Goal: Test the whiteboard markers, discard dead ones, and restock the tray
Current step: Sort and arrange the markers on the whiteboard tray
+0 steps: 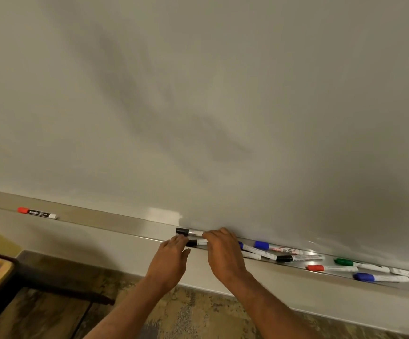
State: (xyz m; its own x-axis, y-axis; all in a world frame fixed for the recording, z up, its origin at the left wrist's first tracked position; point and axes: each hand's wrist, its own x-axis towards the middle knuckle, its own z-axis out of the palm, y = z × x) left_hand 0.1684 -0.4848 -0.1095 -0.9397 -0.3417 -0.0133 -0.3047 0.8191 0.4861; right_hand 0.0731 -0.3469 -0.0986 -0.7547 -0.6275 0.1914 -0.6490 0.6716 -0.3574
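Note:
The whiteboard (198,94) fills the upper view, and its metal tray (130,225) runs along the bottom edge. A black-capped marker (186,232) lies in the tray just left of my hands. A second black-capped marker (193,242) sits in front of it, between my hands. My right hand (223,253) curls over the white body of this second marker, whose far end is hidden under the hand. My left hand (171,258) reaches in with straight fingers that touch its black cap.
Several more markers lie in the tray to the right: blue (262,245), black (284,258), red (315,267), green (344,261). A red-capped marker (37,213) lies alone far left. A wooden-edged table (0,275) stands at lower left above patterned carpet.

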